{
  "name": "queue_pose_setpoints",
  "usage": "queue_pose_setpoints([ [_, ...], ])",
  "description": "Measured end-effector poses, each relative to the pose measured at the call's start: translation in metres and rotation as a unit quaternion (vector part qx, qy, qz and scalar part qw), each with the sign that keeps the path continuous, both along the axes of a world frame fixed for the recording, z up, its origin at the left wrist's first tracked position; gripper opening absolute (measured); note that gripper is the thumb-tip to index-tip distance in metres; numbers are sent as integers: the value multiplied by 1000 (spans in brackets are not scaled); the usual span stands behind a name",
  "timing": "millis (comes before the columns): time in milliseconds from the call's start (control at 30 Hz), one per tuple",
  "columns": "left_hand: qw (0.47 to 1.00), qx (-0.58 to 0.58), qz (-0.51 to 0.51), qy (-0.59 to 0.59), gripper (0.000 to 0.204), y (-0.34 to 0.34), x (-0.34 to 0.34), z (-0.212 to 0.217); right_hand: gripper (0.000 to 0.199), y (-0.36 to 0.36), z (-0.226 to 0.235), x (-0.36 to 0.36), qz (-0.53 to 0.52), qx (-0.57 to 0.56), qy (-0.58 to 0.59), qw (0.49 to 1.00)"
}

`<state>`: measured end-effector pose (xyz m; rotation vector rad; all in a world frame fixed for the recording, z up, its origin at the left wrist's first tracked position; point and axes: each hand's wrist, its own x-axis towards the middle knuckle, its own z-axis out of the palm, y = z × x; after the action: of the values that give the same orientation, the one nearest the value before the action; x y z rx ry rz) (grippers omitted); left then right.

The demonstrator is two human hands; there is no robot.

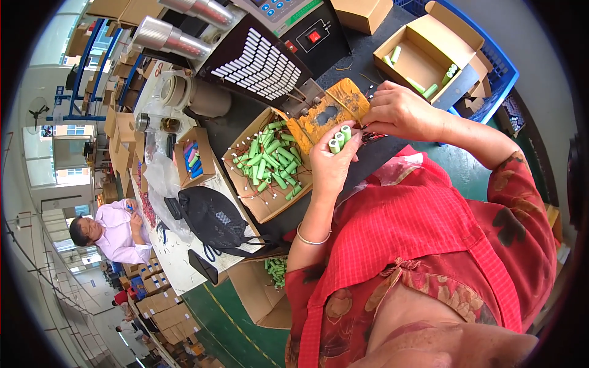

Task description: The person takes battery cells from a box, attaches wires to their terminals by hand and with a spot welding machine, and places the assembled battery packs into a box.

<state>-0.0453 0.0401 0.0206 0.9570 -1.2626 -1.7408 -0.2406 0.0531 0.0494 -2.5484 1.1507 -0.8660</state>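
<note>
My left hand (331, 162) is closed around a row of three green cylindrical battery cells (340, 140), their pale ends facing up. My right hand (402, 111) is beside it, with thumb and fingers pinched together at the cells' right side. What that pinch holds is too small to make out. Some thin red and dark wires (374, 137) show just below the fingers. Both hands are at the near edge of a worn orange block (334, 113), under the electrodes (305, 103) of a bench machine with a perforated black cover (261, 61).
Left of my hands lies a cardboard tray (267, 216) heaped with green wired cells (270, 156). An open carton (402, 40) with a few green cells stands at far right, by a blue crate (506, 86). A black bag (211, 218) rests on the white table; another person (119, 230) works beyond.
</note>
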Motion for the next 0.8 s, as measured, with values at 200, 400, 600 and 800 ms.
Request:
queue_pose_setpoints([
  [200,955,-237,105,-146,25,-29,16,7,20,-17,-10,21,-84,356,-323,873],
  [400,918,-302,101,-236,29,-43,18,3,23,-40,-12,31,-74,433,-360,823],
  [600,907,-333,112,-234,18,-51,15,-6,21,-48,-12,32,-84,453,-333,823],
  [800,843,-457,141,-246,16,-55,16,-6,24,-47,-3,30,-57,479,-303,822],
])
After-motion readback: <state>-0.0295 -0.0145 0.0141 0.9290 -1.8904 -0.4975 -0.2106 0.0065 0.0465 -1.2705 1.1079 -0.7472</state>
